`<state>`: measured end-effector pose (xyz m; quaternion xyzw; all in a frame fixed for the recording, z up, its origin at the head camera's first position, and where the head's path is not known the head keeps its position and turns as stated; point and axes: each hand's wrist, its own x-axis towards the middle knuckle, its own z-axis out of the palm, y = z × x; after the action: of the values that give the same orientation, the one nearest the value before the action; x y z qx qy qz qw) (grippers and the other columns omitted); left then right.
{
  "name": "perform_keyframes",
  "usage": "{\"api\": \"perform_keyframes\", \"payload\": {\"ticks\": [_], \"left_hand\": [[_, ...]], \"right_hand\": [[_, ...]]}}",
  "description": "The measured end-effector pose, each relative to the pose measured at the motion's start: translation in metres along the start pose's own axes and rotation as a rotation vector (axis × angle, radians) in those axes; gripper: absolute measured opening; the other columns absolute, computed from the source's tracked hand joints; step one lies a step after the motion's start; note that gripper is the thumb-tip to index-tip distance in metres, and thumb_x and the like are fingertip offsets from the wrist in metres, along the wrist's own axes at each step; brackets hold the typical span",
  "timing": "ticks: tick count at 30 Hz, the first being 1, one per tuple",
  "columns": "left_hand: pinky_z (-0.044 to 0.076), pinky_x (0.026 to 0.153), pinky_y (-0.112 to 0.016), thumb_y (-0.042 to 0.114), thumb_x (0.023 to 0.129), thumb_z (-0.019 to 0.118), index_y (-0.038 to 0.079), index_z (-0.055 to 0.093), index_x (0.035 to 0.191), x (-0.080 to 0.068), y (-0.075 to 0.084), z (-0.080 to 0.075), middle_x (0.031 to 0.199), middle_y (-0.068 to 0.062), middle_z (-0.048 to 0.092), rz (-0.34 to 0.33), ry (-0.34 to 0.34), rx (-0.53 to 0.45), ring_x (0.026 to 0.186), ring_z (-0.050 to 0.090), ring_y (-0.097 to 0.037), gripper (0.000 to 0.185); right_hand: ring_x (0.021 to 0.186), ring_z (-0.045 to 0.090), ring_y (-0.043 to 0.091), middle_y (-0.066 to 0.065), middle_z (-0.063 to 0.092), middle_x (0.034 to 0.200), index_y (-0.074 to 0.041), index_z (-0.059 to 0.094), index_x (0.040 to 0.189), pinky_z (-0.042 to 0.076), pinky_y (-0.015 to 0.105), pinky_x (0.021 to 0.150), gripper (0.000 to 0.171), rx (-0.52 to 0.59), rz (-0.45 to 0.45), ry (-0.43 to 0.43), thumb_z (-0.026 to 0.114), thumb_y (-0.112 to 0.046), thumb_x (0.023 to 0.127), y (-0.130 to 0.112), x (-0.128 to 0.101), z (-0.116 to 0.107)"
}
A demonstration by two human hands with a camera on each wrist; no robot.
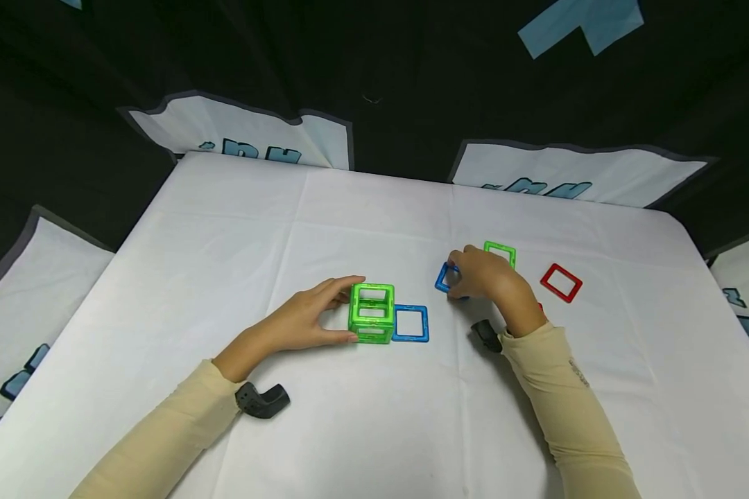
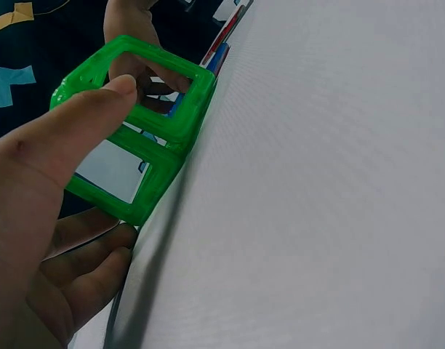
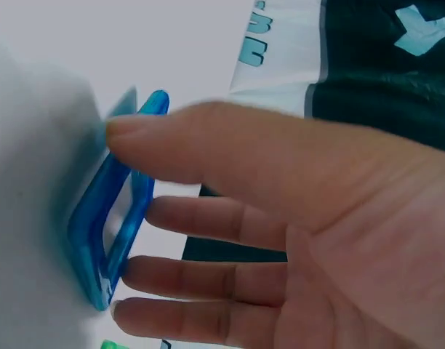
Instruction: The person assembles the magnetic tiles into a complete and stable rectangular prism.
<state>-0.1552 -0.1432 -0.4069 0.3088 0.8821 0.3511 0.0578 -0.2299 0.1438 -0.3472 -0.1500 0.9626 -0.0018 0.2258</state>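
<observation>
A green cube (image 1: 371,313) built of square frames stands mid-table. My left hand (image 1: 345,312) grips it, thumb (image 2: 99,102) on one side and fingers (image 2: 84,265) on the other. A blue square frame (image 1: 410,324) lies flat against the cube's right side. Further right, my right hand (image 1: 454,281) pinches another blue square frame (image 1: 443,277) between thumb (image 3: 171,142) and fingers (image 3: 186,218); this blue frame (image 3: 110,218) stands tilted against the white cloth.
A green square frame (image 1: 501,251) lies just beyond my right hand and a red one (image 1: 561,283) to its right. The white table (image 1: 225,222) has black drapes behind it. Black wrist cameras (image 1: 262,400) sit under both forearms.
</observation>
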Motion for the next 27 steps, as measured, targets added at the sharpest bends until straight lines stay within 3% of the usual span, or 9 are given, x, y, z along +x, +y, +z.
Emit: {"api": "perform_keyframes", "payload": {"ticks": [6, 14, 22, 27], "left_hand": [[0.047, 0.091, -0.031, 0.041, 0.074, 0.073, 0.022, 0.031, 0.140, 0.000, 0.000, 0.000, 0.123, 0.004, 0.051, -0.005, -0.002, -0.010, 0.109, 0.054, -0.011, 0.081], [0.047, 0.092, -0.031, 0.041, 0.074, 0.073, 0.022, 0.031, 0.140, 0.000, 0.000, 0.000, 0.123, 0.005, 0.051, -0.005, 0.002, -0.017, 0.109, 0.054, -0.010, 0.081], [0.047, 0.091, -0.030, 0.040, 0.074, 0.074, 0.021, 0.031, 0.140, 0.000, 0.000, 0.001, 0.123, 0.005, 0.052, -0.001, 0.005, -0.008, 0.109, 0.054, -0.010, 0.081], [0.047, 0.091, -0.031, 0.039, 0.074, 0.074, 0.020, 0.031, 0.140, 0.001, 0.001, 0.000, 0.123, 0.004, 0.052, -0.010, -0.001, -0.012, 0.109, 0.054, -0.011, 0.081]], "right_hand": [[0.088, 0.054, 0.023, 0.014, 0.060, 0.108, -0.006, 0.056, 0.119, 0.049, 0.038, 0.076, 0.041, 0.093, -0.045, -0.011, 0.063, -0.021, 0.082, 0.005, -0.003, -0.005], [0.067, 0.050, 0.016, 0.010, 0.063, 0.091, -0.001, 0.063, 0.106, 0.040, 0.023, 0.058, 0.024, 0.118, -0.137, 0.114, 0.054, -0.005, 0.085, 0.004, -0.009, -0.011], [0.077, 0.054, 0.019, 0.009, 0.067, 0.094, -0.003, 0.066, 0.104, 0.048, 0.032, 0.070, 0.021, 0.129, -0.243, 0.268, 0.058, -0.006, 0.085, -0.011, -0.020, -0.013], [0.081, 0.059, 0.019, 0.008, 0.068, 0.097, -0.005, 0.068, 0.102, 0.051, 0.033, 0.075, 0.019, 0.118, -0.327, 0.316, 0.060, -0.006, 0.084, -0.024, -0.028, -0.010]]}}
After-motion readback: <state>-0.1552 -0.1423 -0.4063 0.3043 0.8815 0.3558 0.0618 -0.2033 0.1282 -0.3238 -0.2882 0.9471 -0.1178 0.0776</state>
